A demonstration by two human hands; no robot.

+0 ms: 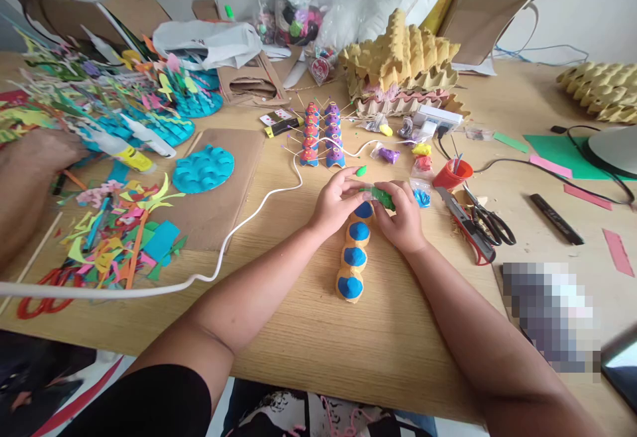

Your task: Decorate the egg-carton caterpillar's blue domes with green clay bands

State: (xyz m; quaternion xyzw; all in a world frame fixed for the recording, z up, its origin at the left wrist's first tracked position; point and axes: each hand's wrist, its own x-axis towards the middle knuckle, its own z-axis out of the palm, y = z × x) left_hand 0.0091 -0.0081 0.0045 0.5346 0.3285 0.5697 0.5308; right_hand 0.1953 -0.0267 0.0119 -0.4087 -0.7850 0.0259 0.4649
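Observation:
Both hands meet over the far end of an orange egg-carton strip (353, 256) with blue clay caps on its bumps. Fingers of my right hand (402, 217) are closed on a small clear bag of green clay (383, 199). My left hand (334, 201) pinches the bag's clear end. A loose bit of green clay (361, 171) shows by my left fingertips; whether they touch it I cannot tell. Beyond my hands stand a red carton caterpillar (309, 135) and a purple carton caterpillar (334, 135), with sticks poking out.
A white cable (269, 195) crosses the table. On the right lie a box cutter (468, 228), scissors (490, 221) and a red cup (452, 173). Egg trays (398, 59) are stacked behind. At left, another person's hand (50, 152) is near glue bottles (122, 148) and paper scraps (124, 231).

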